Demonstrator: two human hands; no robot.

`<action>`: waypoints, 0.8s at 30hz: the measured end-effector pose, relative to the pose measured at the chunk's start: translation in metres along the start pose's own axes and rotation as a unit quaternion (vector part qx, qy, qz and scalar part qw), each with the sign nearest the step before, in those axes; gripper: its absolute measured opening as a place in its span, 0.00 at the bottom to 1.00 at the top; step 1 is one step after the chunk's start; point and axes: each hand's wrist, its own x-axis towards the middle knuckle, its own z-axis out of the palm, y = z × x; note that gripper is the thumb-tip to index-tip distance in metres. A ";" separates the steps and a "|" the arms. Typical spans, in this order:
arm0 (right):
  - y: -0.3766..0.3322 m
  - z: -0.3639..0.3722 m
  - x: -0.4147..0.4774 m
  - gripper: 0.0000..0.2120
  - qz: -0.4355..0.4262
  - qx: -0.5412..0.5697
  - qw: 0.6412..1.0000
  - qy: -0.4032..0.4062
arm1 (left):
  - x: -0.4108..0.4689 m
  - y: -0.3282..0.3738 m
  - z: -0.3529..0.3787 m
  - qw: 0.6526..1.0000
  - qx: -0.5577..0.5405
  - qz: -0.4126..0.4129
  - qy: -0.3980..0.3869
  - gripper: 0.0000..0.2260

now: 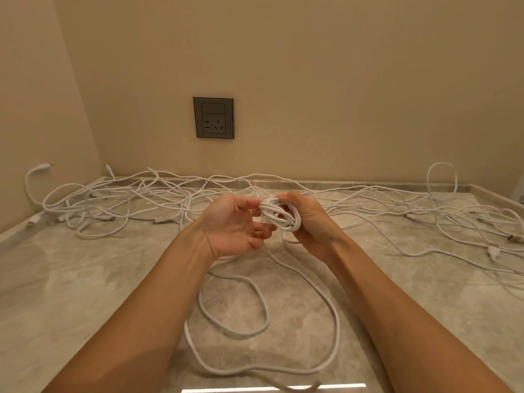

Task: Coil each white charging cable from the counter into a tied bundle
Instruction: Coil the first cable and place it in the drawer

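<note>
- Just left of the coil [279, 217], your left hand [235, 228] lies palm up with loose fingers, gripping nothing.
- The coil hangs above the worktop [85, 279].
- On the coil's right, your right hand [309, 222] clasps it.
- The slack cable [336, 321] trails below the coil, probably easiest for your left hand to reach.

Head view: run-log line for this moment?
step: coiling | right hand: holds coil | left hand: at coil, grip unclear | tail: loose on counter | other cables: untied
</note>
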 end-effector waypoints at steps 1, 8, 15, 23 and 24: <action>0.000 0.000 0.000 0.10 -0.002 0.001 1.000 -0.005 | -0.001 -0.001 0.000 1.000 -0.005 0.001 -0.011 0.07; -0.001 -0.002 0.000 0.12 -0.001 0.051 0.999 -0.015 | -0.006 -0.004 0.009 0.999 -0.026 0.021 0.000 0.10; 0.002 0.001 0.001 0.10 -0.025 0.088 0.996 -0.003 | -0.008 -0.002 0.023 0.996 -0.050 0.034 0.068 0.05; -0.005 0.010 -0.006 0.29 0.031 0.166 0.984 -0.061 | 0.002 0.002 0.026 0.968 0.023 0.144 0.205 0.08; -0.006 0.011 -0.007 0.29 0.030 0.150 0.985 -0.075 | 0.002 0.001 0.025 0.964 0.019 0.153 0.217 0.08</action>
